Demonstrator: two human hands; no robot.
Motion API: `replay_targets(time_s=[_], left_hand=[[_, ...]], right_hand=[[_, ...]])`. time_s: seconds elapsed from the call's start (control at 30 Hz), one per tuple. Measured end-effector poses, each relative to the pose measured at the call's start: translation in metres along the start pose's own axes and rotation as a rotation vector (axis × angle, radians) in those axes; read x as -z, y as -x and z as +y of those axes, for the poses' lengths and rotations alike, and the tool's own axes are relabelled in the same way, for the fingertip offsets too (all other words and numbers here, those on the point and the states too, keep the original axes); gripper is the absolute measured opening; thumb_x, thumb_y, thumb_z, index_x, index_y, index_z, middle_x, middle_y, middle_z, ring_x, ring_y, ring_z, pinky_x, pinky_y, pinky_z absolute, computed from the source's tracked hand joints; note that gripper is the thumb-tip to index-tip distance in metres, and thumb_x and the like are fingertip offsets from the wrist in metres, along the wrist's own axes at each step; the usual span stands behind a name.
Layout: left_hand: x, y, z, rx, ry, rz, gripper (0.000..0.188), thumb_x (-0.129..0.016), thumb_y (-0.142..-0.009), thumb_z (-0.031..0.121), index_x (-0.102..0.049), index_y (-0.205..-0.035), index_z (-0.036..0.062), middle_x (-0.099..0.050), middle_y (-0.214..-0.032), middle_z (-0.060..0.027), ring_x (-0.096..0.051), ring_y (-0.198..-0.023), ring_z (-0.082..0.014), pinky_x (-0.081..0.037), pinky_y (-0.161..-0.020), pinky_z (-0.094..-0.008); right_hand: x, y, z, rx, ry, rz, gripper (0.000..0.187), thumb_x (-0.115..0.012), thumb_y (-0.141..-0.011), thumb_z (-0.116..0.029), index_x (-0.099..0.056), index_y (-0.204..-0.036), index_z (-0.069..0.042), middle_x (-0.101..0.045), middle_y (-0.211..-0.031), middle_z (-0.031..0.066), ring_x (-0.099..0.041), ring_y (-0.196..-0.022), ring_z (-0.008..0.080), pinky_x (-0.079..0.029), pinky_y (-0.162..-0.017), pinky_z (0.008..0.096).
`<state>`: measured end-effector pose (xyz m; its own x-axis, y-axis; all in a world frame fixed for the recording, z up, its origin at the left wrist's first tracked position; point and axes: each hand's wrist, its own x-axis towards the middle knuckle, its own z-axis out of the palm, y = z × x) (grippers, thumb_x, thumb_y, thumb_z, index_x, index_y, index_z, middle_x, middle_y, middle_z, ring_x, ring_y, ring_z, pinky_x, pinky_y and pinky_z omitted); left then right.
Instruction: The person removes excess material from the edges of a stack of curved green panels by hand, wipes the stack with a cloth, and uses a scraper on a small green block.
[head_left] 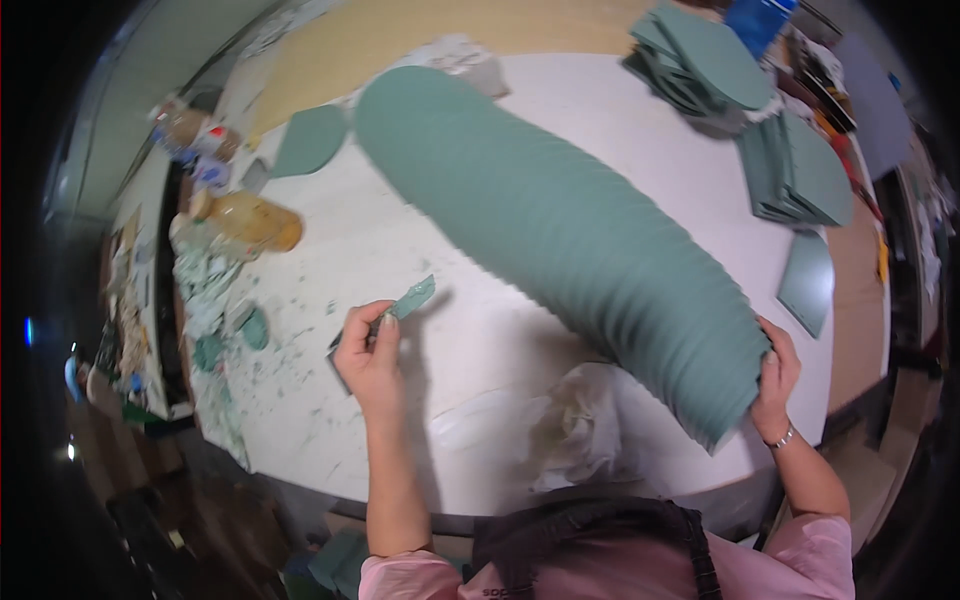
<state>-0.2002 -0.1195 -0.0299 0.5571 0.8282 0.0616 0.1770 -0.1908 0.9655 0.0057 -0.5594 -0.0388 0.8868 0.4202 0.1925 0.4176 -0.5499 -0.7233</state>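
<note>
Currently in the left hand [370, 350]: I see a small scraper [413, 298] pinched between thumb and fingers, its blade coated in wet-looking green paste, the tip apart from the panel row.
Right hand [777, 388]: fingers bent around the outer edge at the near end of the row, touching it; how hard they press, I cannot tell from here.
Row of green panels [560, 230]: many thin, round-ended sheets overlapping like shingles, lying diagonally across the white worktop [365, 255], far left to near right.
Weight and stiffness: I'd judge one panel light and fairly rigid, perhaps easily chipped at the rim; the whole row would be heavy and apt to slide or fan apart.
Where to grip: I'd take a single panel by opposite edges and steady the row at its ends, since any paste could make the faces slippery.
Left of the row: a lone green panel [310, 140] by the far end, an amber bottle [258, 220] lying nearer me.
Right side: two stacks of green panels [715, 62] [812, 170].
Near edge: a crumpled white plastic bag [590, 420] beside the row.
</note>
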Motion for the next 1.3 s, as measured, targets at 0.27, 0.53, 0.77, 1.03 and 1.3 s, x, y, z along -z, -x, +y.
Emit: replay_targets(time_s=[0.27, 0.53, 0.77, 1.03, 1.3], left_hand=[[0.119, -0.024, -0.047, 0.058, -0.058, 0.449, 0.016, -0.061, -0.099, 0.005, -0.068, -0.112, -0.0018, -0.056, -0.082, 0.0029, -0.050, -0.073, -0.0074, -0.041, -0.069, -0.0236], [0.289, -0.101, -0.175, 0.109, -0.314, 0.720, 0.024, -0.060, -0.097, 0.007, -0.068, -0.119, -0.0016, -0.066, -0.105, -0.0093, -0.060, -0.093, -0.0200, -0.048, -0.084, -0.0330], [0.136, -0.049, -0.049, -0.168, -0.561, 0.122, 0.048, -0.069, -0.088, 0.011, -0.061, -0.133, -0.0046, -0.063, -0.133, -0.0191, -0.061, -0.121, -0.0301, -0.045, -0.105, -0.0381], [-0.069, 0.143, -0.031, -0.821, -0.450, -0.977, 0.056, -0.073, -0.080, 0.014, -0.063, -0.134, 0.0122, -0.056, -0.141, -0.0194, -0.053, -0.127, -0.0383, -0.041, -0.106, -0.0509], [-0.155, 0.046, 0.131, -0.922, -0.218, -0.439, 0.045, -0.053, -0.065, -0.008, -0.077, -0.099, 0.0083, -0.068, -0.116, -0.0117, -0.055, -0.090, -0.0312, -0.046, -0.082, -0.0404]], right_hand=[[0.010, 0.009, 0.018, -0.021, -0.054, 0.008, 0.053, -0.042, -0.102, -0.031, -0.061, -0.128, 0.011, -0.066, -0.126, 0.0217, -0.061, -0.118, 0.0299, -0.042, -0.107, 0.0389], [0.002, 0.009, 0.021, -0.080, -0.047, 0.023, 0.053, -0.044, -0.100, -0.032, -0.062, -0.126, 0.010, -0.068, -0.124, 0.0208, -0.061, -0.117, 0.0298, -0.042, -0.107, 0.0382], [0.018, 0.010, 0.016, -0.083, 0.056, 0.048, 0.051, -0.048, -0.096, -0.035, -0.066, -0.122, 0.005, -0.071, -0.115, 0.0169, -0.065, -0.108, 0.0261, -0.048, -0.098, 0.0365], [-0.005, -0.002, 0.004, 0.017, -0.008, 0.138, 0.038, -0.053, -0.090, -0.020, -0.070, -0.115, 0.003, -0.072, -0.107, 0.0205, -0.067, -0.094, 0.0323, -0.051, -0.086, 0.0399], [0.013, 0.006, -0.004, -0.061, 0.124, 0.137, 0.036, -0.056, -0.088, -0.021, -0.071, -0.111, 0.002, -0.072, -0.102, 0.0200, -0.066, -0.094, 0.0370, -0.052, -0.086, 0.0409]])
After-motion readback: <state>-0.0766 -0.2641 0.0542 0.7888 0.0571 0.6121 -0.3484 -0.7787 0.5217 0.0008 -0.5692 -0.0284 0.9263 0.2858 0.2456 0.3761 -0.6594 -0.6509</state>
